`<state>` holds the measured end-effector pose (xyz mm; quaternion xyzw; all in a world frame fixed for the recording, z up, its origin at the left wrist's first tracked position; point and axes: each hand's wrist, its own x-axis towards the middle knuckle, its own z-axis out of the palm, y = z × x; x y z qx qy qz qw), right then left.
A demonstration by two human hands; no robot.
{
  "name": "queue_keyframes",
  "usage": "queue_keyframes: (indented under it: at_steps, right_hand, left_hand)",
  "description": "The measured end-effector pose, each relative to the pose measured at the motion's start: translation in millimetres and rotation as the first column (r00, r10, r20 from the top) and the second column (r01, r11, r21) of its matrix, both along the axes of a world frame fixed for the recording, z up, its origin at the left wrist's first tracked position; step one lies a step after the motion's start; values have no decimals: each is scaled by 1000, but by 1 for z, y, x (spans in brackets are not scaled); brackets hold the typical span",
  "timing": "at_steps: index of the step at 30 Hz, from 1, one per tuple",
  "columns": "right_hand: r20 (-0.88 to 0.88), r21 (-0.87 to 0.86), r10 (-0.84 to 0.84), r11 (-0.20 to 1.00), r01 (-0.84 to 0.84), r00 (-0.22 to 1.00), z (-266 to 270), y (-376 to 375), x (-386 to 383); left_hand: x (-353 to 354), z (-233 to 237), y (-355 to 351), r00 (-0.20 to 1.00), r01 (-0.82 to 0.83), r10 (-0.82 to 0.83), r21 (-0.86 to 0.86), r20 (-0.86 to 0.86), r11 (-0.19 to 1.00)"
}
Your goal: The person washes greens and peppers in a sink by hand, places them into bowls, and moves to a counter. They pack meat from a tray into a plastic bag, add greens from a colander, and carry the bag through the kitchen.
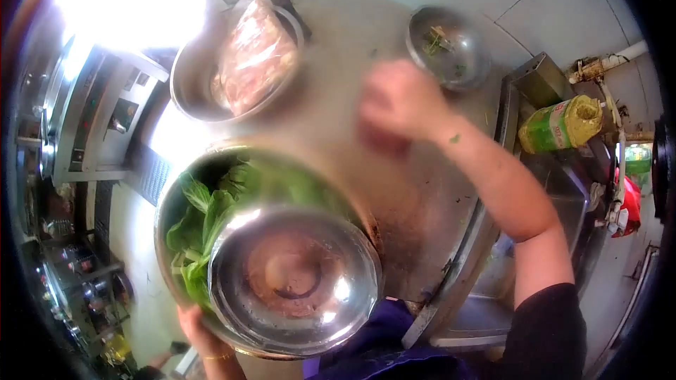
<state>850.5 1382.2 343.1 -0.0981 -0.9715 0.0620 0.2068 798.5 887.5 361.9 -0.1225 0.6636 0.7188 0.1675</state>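
My left hand (199,331) grips the near left rim of a large metal basin (163,239), its fingers partly hidden by the rim. Leafy greens (204,214) fill the basin, and a shiny steel bowl (352,274) sits over them, wet inside. Blurred by motion, my right hand (401,102) is closed over a dark reddish-brown thing (384,139) low over the metal counter (345,35); its kind is smeared out. Just beyond that hand stands a small steel bowl (468,74) with a few green scraps. A bit of leaf clings to my right forearm.
At the back left, a metal pot (186,91) holds a clear plastic bag of pale pink meat (257,63). Along the right run a raised counter edge (461,253), a sink (486,313) and a green-and-yellow plastic container (560,127). Shelves (84,271) stand at left.
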Motion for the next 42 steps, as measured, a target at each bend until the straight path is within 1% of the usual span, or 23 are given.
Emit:
queue_keyframes:
  at_steps: [3, 5, 8, 11, 13, 15, 18, 19, 20, 21, 22, 23, 25, 28, 30, 33, 34, 36, 37, 38, 39, 41, 42]
  right_hand:
    - [140, -101, -240, 962, 255, 961, -19, 11, -23]
    - [497, 9, -224, 967, 253, 838, -30, 41, -36]
    - [616, 28, -137, 988, 153, 775, -43, 44, -43]
    - [557, 51, -174, 983, 175, 812, -4, 33, -23]
    - [141, 11, -215, 976, 216, 966, 6, 66, -4]
    - [146, 108, -484, 875, 472, 863, 27, 98, 8]
    - [7, 256, -381, 894, 366, 925, 35, 85, 16]
    - [10, 80, -219, 973, 217, 976, 27, 68, 10]
    - [8, 11, -127, 992, 127, 992, 20, 36, 10]
    - [103, -44, -92, 994, 97, 990, 9, 4, 10]
    - [488, -141, -73, 977, 161, 870, 10, -24, 6]
    - [442, -71, -59, 992, 101, 895, -22, -40, 14]
    - [398, 1, -88, 995, 95, 913, -36, -49, 13]
    - [191, 149, -245, 964, 219, 951, -40, -33, -6]
    - [322, -38, -269, 955, 296, 908, -59, -2, -28]
    - [489, -280, 19, 950, 137, 872, -44, -6, -30]
    - [419, -303, 104, 953, 31, 902, -42, -21, -6]
    - [268, -305, 290, 930, -204, 919, -40, -60, 41]
    - [334, -259, 147, 964, -60, 931, -34, -50, 57]
    - [390, -221, 8, 972, 85, 921, -31, -36, 79]
    - [439, -179, -133, 956, 232, 888, -31, -24, 101]
    - [117, -53, -512, 853, 520, 851, -54, 8, 147]
    - [308, -120, -469, 844, 522, 828, -37, -15, 154]
  left_hand:
    - [-4, -4, -8, 1000, -2, 2, -7, 5, 1000]
    - [-4, -9, -19, 1000, 18, -18, -33, 19, 999]
    - [-3, -11, -15, 1000, -1, 1, -24, 7, 1000]
    - [0, -4, 0, 999, 28, -27, 44, -20, 999]
    - [-2, 0, -3, 999, 20, -24, 88, 40, 996]
    - [1, -1, -7, 999, 5, -8, 73, 46, 997]
    - [-3, -9, -8, 1000, 7, -7, 19, -16, 1000]
    - [-4, -13, -14, 1000, 8, -7, 21, -10, 1000]
    - [-3, -15, -17, 1000, 8, -8, 18, -1, 1000]
    - [-1, -13, -15, 1000, 6, -6, 5, 11, 1000]
    - [-1, -7, -12, 1000, 7, -7, -11, 18, 1000]
    - [-2, -4, -10, 1000, 12, -11, -29, 21, 1000]
    - [-5, -6, -10, 1000, 7, -7, -50, -14, 999]
    - [-4, -19, -29, 1000, -2, 1, -82, -15, 997]
    - [-8, -25, -46, 999, 50, -49, -65, 21, 997]
    - [-2, -22, -37, 985, -69, 63, 32, 159, 997]
    - [-1, -18, -37, 996, 48, -43, -60, 82, 997]
    - [1, -20, -26, 984, 62, -68, 43, 163, 997]
    - [5, -17, -25, 976, 50, -66, 84, 205, 995]
    - [8, -22, -35, 989, 94, -88, -48, 118, 994]
    - [10, -21, -31, 986, 36, -26, -57, 167, 998]
    - [25, -3, 5, 994, 33, -20, -125, 103, 992]
    - [30, 2, 17, 988, 91, -93, 23, 120, 996]
